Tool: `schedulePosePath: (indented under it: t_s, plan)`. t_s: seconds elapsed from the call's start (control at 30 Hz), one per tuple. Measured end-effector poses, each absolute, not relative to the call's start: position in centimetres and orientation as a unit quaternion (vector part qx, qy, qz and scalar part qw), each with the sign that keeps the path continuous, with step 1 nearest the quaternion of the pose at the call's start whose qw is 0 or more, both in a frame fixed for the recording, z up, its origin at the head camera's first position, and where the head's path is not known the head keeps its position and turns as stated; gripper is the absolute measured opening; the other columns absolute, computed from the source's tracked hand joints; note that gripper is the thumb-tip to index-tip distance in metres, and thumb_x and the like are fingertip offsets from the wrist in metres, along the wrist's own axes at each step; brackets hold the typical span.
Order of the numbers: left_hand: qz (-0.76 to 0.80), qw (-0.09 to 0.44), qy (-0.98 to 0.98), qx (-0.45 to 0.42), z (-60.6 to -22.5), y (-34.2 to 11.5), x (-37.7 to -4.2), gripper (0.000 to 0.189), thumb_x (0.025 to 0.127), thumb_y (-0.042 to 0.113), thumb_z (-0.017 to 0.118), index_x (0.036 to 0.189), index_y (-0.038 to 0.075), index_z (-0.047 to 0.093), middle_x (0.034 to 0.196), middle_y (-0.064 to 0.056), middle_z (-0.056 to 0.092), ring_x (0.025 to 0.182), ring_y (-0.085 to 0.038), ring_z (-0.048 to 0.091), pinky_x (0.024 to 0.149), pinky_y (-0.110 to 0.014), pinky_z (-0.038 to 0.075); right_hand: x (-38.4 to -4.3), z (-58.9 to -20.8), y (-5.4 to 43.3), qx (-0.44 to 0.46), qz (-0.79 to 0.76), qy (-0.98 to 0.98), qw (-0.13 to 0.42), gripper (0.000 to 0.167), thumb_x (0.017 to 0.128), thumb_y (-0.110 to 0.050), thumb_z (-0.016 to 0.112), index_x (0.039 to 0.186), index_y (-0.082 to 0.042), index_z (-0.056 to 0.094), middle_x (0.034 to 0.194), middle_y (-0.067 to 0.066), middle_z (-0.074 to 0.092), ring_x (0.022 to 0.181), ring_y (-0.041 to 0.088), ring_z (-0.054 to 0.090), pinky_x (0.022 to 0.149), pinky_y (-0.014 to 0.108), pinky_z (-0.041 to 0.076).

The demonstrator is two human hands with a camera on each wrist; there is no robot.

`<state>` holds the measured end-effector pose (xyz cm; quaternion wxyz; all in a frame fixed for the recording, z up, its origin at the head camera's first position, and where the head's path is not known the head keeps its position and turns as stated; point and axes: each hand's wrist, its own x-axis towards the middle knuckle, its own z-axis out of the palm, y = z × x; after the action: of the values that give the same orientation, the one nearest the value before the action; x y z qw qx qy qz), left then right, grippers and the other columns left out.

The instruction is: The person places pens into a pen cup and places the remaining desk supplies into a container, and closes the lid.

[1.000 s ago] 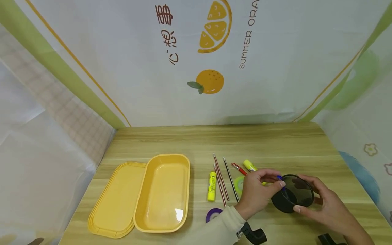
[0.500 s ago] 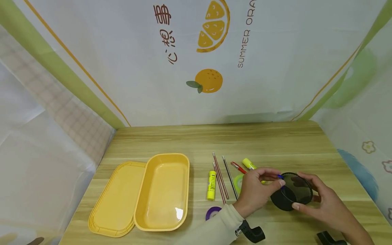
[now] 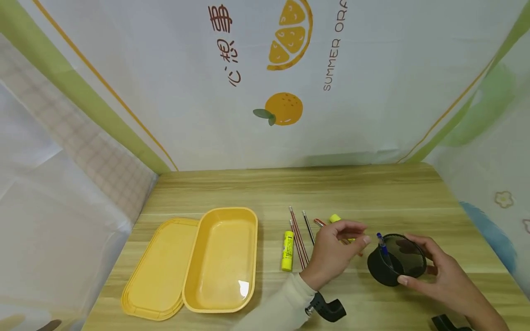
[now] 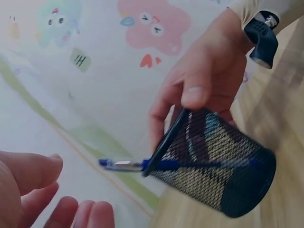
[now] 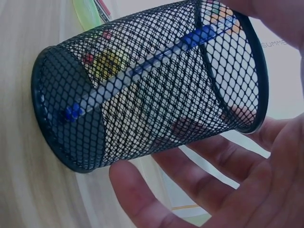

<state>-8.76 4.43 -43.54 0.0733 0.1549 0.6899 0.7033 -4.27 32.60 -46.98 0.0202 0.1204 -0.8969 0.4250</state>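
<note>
My right hand grips a black mesh pen cup by its rim and side, with the cup tilted over the table. Inside the cup leans a blue pen, its top sticking out past the rim. In the left wrist view the pen and mesh cup appear side-on. My left hand is apart from the cup, to its left, fingers loosely bent and holding nothing. The right wrist view shows the pen through the mesh wall, reaching to the cup's bottom.
Left of my left hand lie a yellow glue stick, two dark red pencils and a black pencil. A red pen and another glue stick are partly covered by that hand. Farther left are a yellow box and its lid.
My left hand has let go of the blue pen and drawn back to the left. The pen now rests in the cup. The sleeve now covers the purple tape roll; my right hand keeps its grip.
</note>
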Motion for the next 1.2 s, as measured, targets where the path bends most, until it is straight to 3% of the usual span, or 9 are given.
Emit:
schedulePosePath:
  t_s: [0.17, 0.37, 0.73, 0.93, 1.2]
  plan:
    - [0.687, 0.081, 0.708, 0.144, -43.1, 2.2, -8.6, 0.025, 0.098, 0.025, 0.077, 0.123, 0.021, 0.076, 0.112, 0.005, 0.076, 0.103, 0.001, 0.069, 0.092, -0.023, 0.055, -4.2, -47.1, 32.8, 0.119, 0.417, -0.901, 0.018, 0.091, 0.083, -0.006, 0.090, 0.159, -0.008, 0.040, 0.142, -0.034, 0.043, 0.115, -0.017, 0.052, 0.072, 0.023, 0.058]
    - [0.686, 0.075, 0.713, 0.124, -42.4, -0.4, -9.0, 0.027, 0.097, 0.022, 0.078, 0.123, 0.016, 0.076, 0.118, -0.007, 0.076, 0.106, -0.006, 0.070, 0.087, -0.022, 0.058, -4.3, -46.9, 32.8, 0.112, 0.413, -0.904, 0.007, 0.091, 0.085, -0.009, 0.089, 0.160, -0.010, 0.039, 0.141, -0.035, 0.040, 0.114, -0.018, 0.051, 0.071, 0.024, 0.058]
    - [0.622, 0.046, 0.777, 0.089, -41.0, -4.8, -9.5, 0.029, 0.097, 0.021, 0.078, 0.125, 0.015, 0.073, 0.121, -0.003, 0.074, 0.109, -0.016, 0.070, 0.087, -0.026, 0.059, -4.3, -46.9, 32.7, 0.114, 0.416, -0.902, 0.005, 0.092, 0.084, -0.009, 0.090, 0.160, -0.010, 0.038, 0.141, -0.034, 0.041, 0.114, -0.017, 0.052, 0.071, 0.024, 0.058]
    - [0.588, 0.077, 0.802, 0.068, -40.1, -7.6, -10.2, 0.034, 0.099, 0.027, 0.076, 0.131, 0.015, 0.070, 0.127, -0.004, 0.071, 0.114, -0.022, 0.070, 0.090, -0.035, 0.062, -4.3, -46.8, 32.7, 0.115, 0.419, -0.901, 0.005, 0.092, 0.085, -0.009, 0.089, 0.161, -0.009, 0.038, 0.141, -0.034, 0.041, 0.114, -0.016, 0.052, 0.070, 0.025, 0.058]
    - [0.556, 0.127, 0.820, 0.056, -40.6, -9.4, -13.1, 0.034, 0.103, 0.022, 0.071, 0.132, 0.005, 0.069, 0.124, -0.018, 0.069, 0.106, -0.032, 0.074, 0.089, -0.042, 0.064, -4.3, -46.9, 32.7, 0.112, 0.417, -0.902, 0.004, 0.091, 0.085, -0.010, 0.089, 0.161, -0.011, 0.038, 0.142, -0.034, 0.041, 0.114, -0.016, 0.052, 0.070, 0.024, 0.057]
